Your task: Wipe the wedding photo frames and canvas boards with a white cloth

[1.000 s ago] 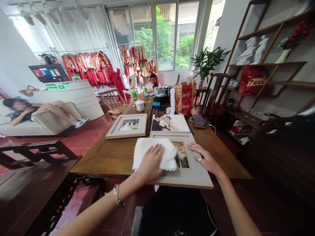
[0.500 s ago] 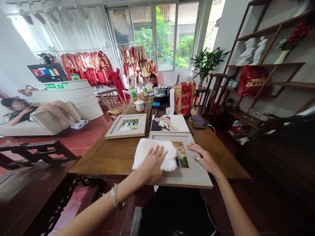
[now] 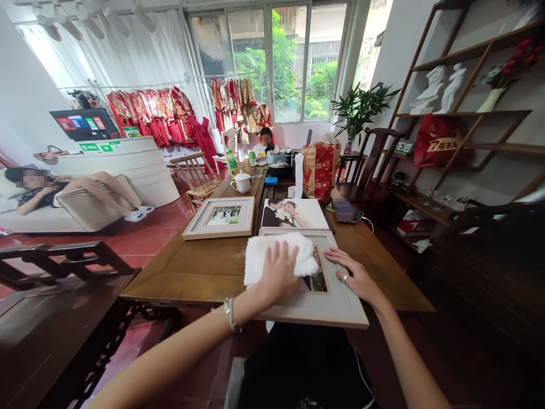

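Note:
A pale picture frame (image 3: 336, 304) with a wedding photo lies at the near edge of the wooden table (image 3: 204, 272). A white cloth (image 3: 264, 255) covers the frame's left part. My left hand (image 3: 279, 275) lies flat on the cloth, fingers spread. My right hand (image 3: 355, 275), with a ring on one finger, rests flat and open on the frame's right border.
A second framed photo (image 3: 220, 217) and an unframed wedding print (image 3: 296, 214) lie further back, with a phone (image 3: 346, 211), a teapot (image 3: 242, 182) and a red bag (image 3: 320, 167) beyond. One person sits at the far end, another lies on a sofa (image 3: 63, 207). Shelves (image 3: 468, 113) stand right.
My left hand has slid the white cloth to the right over the frame, now covering more of the photo. My right hand has stayed in place.

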The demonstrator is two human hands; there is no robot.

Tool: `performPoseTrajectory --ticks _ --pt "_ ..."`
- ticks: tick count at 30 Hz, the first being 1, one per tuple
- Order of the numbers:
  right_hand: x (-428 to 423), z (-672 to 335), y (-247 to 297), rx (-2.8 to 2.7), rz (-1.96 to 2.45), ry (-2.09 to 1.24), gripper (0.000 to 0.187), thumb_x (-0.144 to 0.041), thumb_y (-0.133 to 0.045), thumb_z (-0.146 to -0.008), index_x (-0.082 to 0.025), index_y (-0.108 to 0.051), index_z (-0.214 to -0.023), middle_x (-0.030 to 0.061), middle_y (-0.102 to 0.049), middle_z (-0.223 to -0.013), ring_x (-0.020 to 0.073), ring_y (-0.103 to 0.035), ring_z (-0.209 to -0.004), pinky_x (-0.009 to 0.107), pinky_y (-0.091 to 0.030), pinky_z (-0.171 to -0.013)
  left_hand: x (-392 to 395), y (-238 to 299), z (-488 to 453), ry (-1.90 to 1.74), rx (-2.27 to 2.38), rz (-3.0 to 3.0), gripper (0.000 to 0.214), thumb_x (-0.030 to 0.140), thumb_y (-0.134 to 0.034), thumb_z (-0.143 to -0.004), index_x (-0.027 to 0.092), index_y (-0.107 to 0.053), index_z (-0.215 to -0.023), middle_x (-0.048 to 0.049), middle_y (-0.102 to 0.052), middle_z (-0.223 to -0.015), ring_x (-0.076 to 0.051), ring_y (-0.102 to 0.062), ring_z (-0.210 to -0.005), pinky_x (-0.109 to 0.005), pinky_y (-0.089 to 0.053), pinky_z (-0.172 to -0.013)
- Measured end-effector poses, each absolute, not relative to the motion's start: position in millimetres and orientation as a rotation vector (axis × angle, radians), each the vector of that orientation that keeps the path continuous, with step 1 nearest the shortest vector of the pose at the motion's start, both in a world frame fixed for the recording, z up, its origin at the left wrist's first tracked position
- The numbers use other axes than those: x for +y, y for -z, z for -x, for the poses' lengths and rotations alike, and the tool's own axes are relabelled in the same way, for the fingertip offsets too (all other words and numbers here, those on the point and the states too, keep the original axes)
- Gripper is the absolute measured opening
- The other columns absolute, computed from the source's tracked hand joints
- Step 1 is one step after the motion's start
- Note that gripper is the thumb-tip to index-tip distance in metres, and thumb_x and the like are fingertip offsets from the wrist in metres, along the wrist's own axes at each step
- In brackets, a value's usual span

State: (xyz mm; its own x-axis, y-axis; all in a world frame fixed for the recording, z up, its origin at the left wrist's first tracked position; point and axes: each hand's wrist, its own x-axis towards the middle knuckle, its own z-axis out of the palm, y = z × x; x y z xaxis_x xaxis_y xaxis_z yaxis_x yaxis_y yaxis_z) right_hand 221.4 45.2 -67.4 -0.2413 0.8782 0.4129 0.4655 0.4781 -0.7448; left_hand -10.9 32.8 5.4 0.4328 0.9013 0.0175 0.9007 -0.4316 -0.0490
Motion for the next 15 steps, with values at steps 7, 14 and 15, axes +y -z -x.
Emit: performPoseTrajectory --ticks 7,14,15 --pt "48 -223 69 -1.878 1.109 -0.615 0.044 -0.013 -0.050 -0.071 -0.024 -0.063 -0.112 0.0065 -0.058 -0.124 0.0255 -0.039 -0.128 0.051 -0.027 -0.107 80 -5 -16 -0.016 -1.543 2.688 0.072 0.022 -0.052 -0.079 0.010 -0.018 -0.141 -0.0169 -0.013 -0.148 -0.032 -0.008 -0.135 -0.049 -0.015 -0.107" --pt "47 -220 68 -1.853 1.121 -0.605 0.040 -0.015 -0.051 -0.071 -0.021 -0.065 -0.108 0.0087 -0.060 -0.122 0.0259 -0.042 -0.126 0.049 -0.031 -0.105 11 -21 2 -0.199 -1.302 2.949 0.065 0.027 -0.048 -0.077 0.009 -0.030 -0.137 -0.0162 -0.028 -0.144 -0.032 -0.024 -0.131 -0.047 -0.029 -0.102" --pt "46 -219 67 -1.851 1.122 -0.598 0.041 -0.015 -0.051 -0.071 -0.021 -0.065 -0.108 0.0085 -0.060 -0.122 0.0256 -0.042 -0.125 0.049 -0.030 -0.105 1 -27 5 -0.224 -1.276 2.987 0.062 0.027 -0.048 -0.077 0.010 -0.032 -0.136 -0.0158 -0.031 -0.142 -0.032 -0.027 -0.130 -0.045 -0.032 -0.100"
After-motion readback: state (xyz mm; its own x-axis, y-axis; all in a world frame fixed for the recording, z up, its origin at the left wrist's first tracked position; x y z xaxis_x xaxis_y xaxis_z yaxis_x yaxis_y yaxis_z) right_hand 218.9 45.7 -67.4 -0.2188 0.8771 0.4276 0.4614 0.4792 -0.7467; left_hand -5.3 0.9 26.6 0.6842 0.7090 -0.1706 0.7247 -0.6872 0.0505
